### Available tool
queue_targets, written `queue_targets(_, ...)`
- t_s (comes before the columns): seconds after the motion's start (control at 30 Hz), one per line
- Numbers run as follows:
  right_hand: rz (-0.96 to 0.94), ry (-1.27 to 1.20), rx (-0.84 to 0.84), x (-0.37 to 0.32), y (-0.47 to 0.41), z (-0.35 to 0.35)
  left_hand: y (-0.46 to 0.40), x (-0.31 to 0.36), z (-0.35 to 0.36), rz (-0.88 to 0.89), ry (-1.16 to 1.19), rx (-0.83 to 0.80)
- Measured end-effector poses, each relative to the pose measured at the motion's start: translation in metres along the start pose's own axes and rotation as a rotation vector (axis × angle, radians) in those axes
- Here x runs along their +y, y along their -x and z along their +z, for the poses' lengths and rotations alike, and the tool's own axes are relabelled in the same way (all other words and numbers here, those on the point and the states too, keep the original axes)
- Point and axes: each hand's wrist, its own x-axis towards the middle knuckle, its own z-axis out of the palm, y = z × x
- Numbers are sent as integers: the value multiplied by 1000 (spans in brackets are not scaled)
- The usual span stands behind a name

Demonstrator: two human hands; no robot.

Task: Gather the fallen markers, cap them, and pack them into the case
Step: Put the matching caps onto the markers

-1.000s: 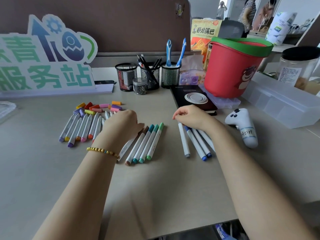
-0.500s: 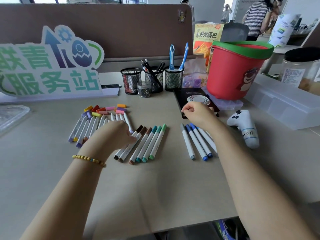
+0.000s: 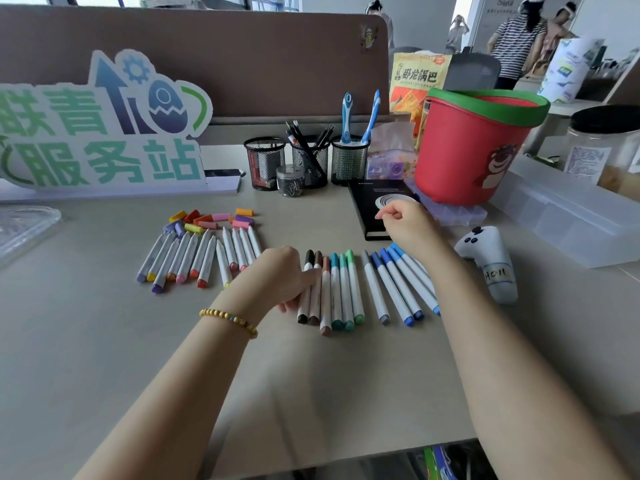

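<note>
- Left hand (image 3: pixel 277 277): grip loosely curled, fingertips touching the black and brown white-barrelled markers (image 3: pixel 313 289) at 3 o'clock.
- Right hand (image 3: pixel 407 225): grip curled, thumb and forefinger pinched over the black notebook (image 3: pixel 375 209); whether it holds anything I cannot tell.
- 4 blue-and-grey capped markers (image 3: pixel 398 285) lie beneath that forearm.
- Uncapped markers (image 3: pixel 194 258) and loose caps (image 3: pixel 214 220) lie at 10 o'clock.
- Bare beige counter (image 3: pixel 104 341) runs to the near edge.

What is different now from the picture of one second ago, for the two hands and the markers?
The left hand moved right, from the uncapped markers to the brown ones, and now touches them. The right hand lifted off the blue markers toward the black notebook, fingers curled. The loose caps stayed in place.
</note>
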Motion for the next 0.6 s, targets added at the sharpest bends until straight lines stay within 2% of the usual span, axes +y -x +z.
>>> queue_targets(0.13,-35,75,-35,-14,10,4,2,-20,-9,45,29,98)
queue_targets(0.23,-78,85,-80,-34,19,14,7,-44,-21,92,51,235)
queue_targets(0.4,-168,194,-200,-75,27,44,7,-85,-34,28,-48,491)
queue_targets(0.6,-184,232,-317,-118,22,71,-2,-127,-51,-18,92,639)
